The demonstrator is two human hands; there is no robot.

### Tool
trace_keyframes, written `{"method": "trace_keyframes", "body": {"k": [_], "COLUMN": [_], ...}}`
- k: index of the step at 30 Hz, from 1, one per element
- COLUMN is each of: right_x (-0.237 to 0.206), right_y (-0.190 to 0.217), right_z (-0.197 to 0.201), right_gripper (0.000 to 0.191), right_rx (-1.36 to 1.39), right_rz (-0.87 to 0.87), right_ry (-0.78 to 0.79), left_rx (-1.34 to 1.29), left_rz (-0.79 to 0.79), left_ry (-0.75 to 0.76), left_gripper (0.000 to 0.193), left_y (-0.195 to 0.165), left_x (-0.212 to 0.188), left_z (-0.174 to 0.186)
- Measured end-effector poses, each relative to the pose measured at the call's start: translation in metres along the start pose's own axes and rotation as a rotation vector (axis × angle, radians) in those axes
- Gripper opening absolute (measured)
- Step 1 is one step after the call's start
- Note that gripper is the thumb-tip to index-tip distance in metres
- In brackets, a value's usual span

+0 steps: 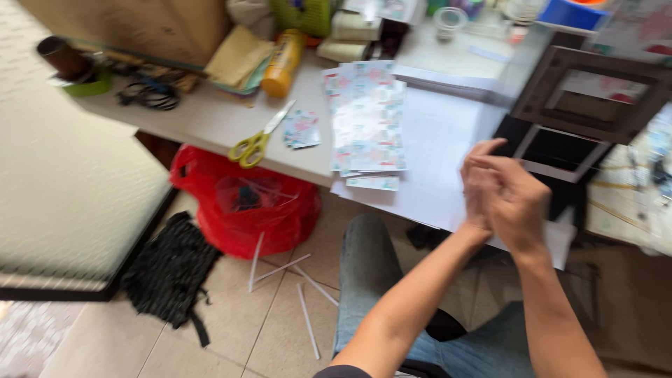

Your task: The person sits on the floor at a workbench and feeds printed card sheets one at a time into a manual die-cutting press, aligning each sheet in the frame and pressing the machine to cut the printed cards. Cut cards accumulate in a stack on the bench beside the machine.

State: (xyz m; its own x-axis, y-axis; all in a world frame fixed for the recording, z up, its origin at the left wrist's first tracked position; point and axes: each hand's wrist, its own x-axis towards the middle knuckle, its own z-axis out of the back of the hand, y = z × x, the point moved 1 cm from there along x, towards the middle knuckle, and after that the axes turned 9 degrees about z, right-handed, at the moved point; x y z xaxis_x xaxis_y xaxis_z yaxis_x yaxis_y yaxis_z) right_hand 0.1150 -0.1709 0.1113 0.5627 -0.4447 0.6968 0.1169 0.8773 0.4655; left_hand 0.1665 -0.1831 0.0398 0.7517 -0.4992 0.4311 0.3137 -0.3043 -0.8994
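My left hand (pixel 478 183) and my right hand (pixel 519 199) are pressed together above the right part of the table, the right one lying over the left. The picture is blurred, and whether anything sits between the palms is hidden. Under them lie large white sheets (pixel 437 143) that hang over the table's front edge. Just left of the hands is a stack of printed patterned sheets (pixel 367 115). Yellow-handled scissors (pixel 255 143) and a few small printed cards (pixel 302 129) lie further left.
A yellow bottle (pixel 283 63), boxes and clutter fill the back of the grey table (pixel 203 119). Dark picture frames (pixel 591 94) lie at the right. On the tiled floor are a red plastic bag (pixel 245 206), white paper strips (pixel 308 318) and black fabric (pixel 168 269). My jeans-clad knee (pixel 367 269) is below.
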Motion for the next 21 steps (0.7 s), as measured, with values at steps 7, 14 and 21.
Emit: {"method": "trace_keyframes", "body": {"k": [7, 14, 21], "right_x": [-0.086, -0.067, -0.052], "right_y": [-0.111, -0.129, -0.125], "right_z": [0.075, 0.077, 0.073], "right_gripper": [0.027, 0.029, 0.021], "right_rx": [0.074, 0.147, 0.266], "right_rz": [-0.326, -0.46, -0.487], "right_ry": [-0.584, -0.409, -0.378], "left_rx": [0.208, 0.236, 0.197], "left_rz": [-0.148, -0.106, -0.111], "left_ry": [-0.065, -0.016, 0.0], "left_gripper": [0.016, 0.022, 0.02], "left_y": [0.004, 0.0, -0.007], "left_x": [0.002, -0.004, -0.002], "left_z": [-0.015, -0.015, -0.011]}}
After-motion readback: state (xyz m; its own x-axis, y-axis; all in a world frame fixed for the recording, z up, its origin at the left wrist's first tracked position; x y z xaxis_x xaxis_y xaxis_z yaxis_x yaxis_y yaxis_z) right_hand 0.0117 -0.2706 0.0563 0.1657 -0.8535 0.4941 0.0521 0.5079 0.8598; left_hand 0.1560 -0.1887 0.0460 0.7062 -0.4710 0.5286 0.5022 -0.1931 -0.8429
